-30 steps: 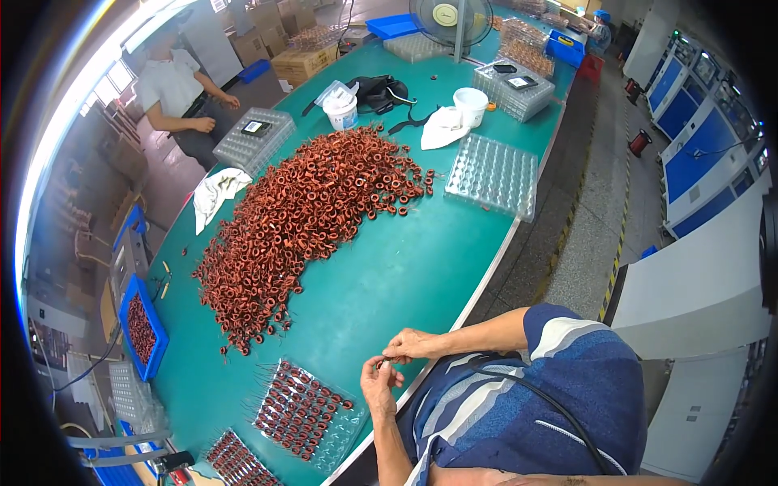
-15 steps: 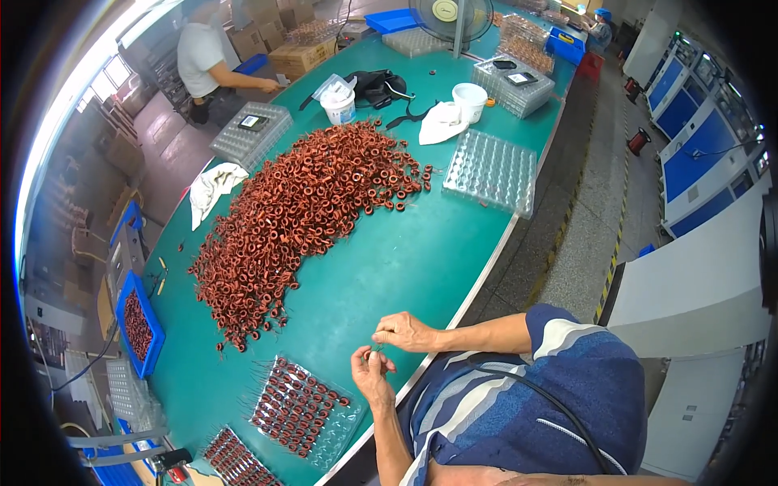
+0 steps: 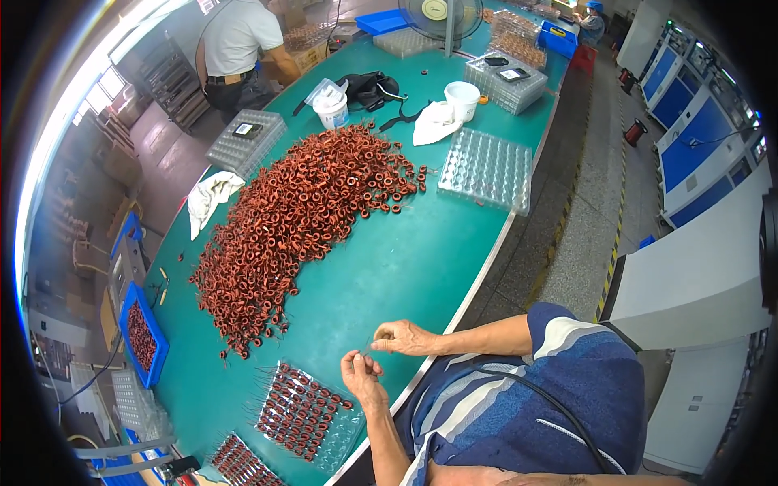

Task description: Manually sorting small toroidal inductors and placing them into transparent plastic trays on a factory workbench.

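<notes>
My left hand (image 3: 364,379) is raised over the table's near edge, fingers curled and thumb pressed against them. Just beyond and to its right, my right hand (image 3: 407,338) pinches with thumb and forefinger. The fingertips of the two are close but apart; whatever they hold is too small to make out. Left of my hands lies a clear plastic tray (image 3: 344,437) partly filled with rows of reddish-brown ring coils (image 3: 301,411), thin wire leads sticking out. A big heap of similar loose coils (image 3: 300,219) spreads across the green table (image 3: 373,283).
A second filled tray (image 3: 243,463) lies at the near left, and a blue bin (image 3: 146,336) of small parts at the left edge. Farther back are an unfilled clear tray (image 3: 489,170), white tubs (image 3: 462,100), white cloths (image 3: 212,198) and a fan (image 3: 438,12). Another person (image 3: 239,49) stands across the table.
My hands have drawn slightly apart, the left shifting a little left and the right slightly lower. The person across the table has moved right and closer.
</notes>
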### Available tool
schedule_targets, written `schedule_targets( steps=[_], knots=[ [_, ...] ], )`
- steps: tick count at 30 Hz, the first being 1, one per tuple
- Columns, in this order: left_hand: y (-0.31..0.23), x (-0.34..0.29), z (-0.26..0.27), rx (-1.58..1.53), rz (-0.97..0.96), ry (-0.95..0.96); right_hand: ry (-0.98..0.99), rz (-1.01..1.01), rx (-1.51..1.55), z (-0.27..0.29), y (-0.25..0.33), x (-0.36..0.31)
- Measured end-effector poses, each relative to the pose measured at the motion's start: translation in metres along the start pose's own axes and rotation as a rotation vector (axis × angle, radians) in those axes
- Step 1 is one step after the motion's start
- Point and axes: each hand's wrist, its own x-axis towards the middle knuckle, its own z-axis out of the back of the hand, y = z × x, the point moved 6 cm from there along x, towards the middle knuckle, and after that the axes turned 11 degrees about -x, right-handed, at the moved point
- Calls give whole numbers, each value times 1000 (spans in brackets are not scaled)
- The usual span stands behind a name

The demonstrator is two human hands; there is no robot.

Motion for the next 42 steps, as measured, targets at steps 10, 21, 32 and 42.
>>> schedule_targets(
  steps=[10, 21, 32, 42],
  knots=[
    [2, -14, -17, 422, -121, 196, 43, -69, 71, -11, -8, -6],
    [0, -25, -9, 201, 104, 180, -163, 178, -126, 9, 16, -7],
    [4, -29, -3, 304, 93, 339, 301, -164, 435, -19, -8, -8],
    [-12, -39, -21, 95, 37, 303, 266, 40, 489, -14, 24, -8]
  ],
)
